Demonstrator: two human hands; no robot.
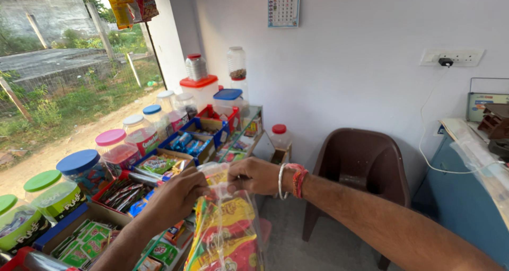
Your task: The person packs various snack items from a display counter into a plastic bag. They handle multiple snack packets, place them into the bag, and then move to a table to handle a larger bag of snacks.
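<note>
Both hands meet at the middle of the view, pinching the top of a clear plastic bag (228, 234) stuffed with yellow and red snack packets, which hangs down toward six o'clock. The left hand (177, 194) has its fingers curled tight on the bag's mouth from the eight o'clock side, and the right hand (257, 175), with a silver bangle and red thread at the wrist, is closed on the same edge from the two o'clock side; the two hands sit just beside each other. Under and beyond the left arm runs a shop bench (63, 226) crowded with open cardboard boxes of sweets (159, 165). Along its nine to eleven o'clock edge stands a row of clear plastic jars (82, 170) with green, blue, pink and white lids. At three o'clock of the hands a brown plastic chair (366, 165) stands against the pale wall. A paper calendar (283, 5) hangs at twelve o'clock.
</note>
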